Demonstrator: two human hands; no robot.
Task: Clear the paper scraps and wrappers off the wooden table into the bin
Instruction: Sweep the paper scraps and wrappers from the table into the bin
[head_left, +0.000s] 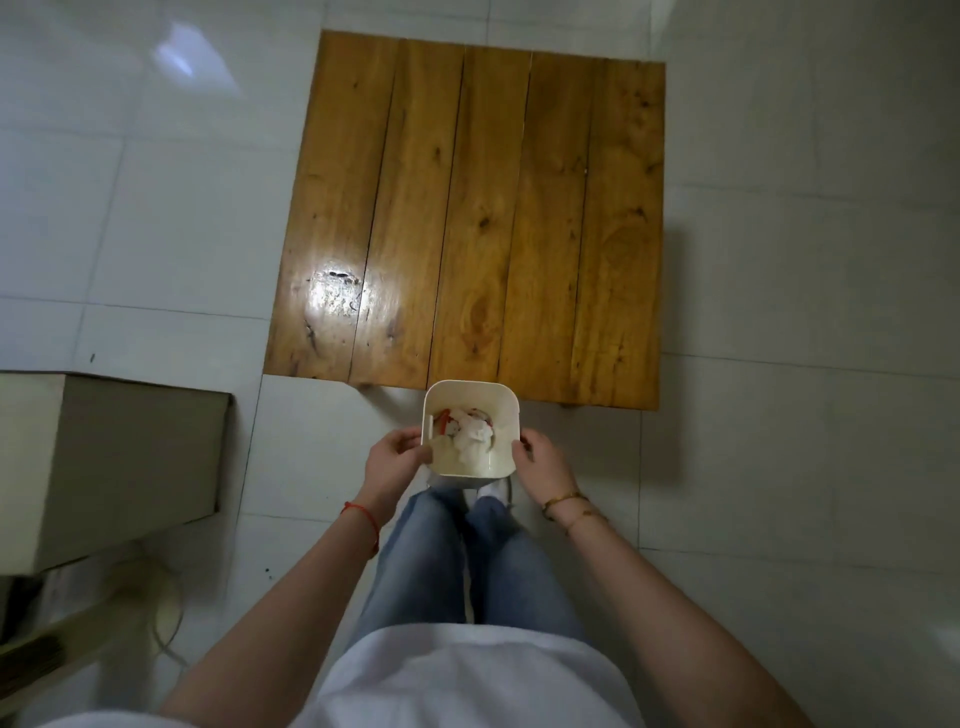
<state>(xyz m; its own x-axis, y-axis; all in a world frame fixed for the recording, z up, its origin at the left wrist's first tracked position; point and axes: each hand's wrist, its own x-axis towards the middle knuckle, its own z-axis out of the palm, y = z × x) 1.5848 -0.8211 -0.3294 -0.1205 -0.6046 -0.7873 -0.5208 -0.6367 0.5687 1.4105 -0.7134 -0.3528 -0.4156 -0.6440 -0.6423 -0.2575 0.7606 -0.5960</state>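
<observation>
both hands on the bin (506, 415), one per side. left hand (390, 462) has its fingers (410, 446) curled round the left wall, thumb over the rim near a small slot in that wall. right hand (543, 464) is against the right wall near the front corner, fingers (525, 446) bent onto the outside of it; cannot tell how firm that grip is. cannot tell whether the bin is lifted or standing on the floor (779, 312).

bin is cream, squarish with rounded corners, open top, just off the near edge of the table (467, 208), its far rim overlapping that edge in view. inside: crumpled white paper scraps (475, 434) and bits of red-and-white wrappers (443, 420), piled toward the left and middle.

table top is five wooden planks, glare patch near the left front corner.

red string bracelet (361, 514) on the left wrist, gold bracelets (566, 503) on the right. person stands right behind the bin, blue jeans (483, 561), white top (467, 675). grey box-like unit (114, 457) on the floor to the left, a pale cable (174, 618) looping under it.
</observation>
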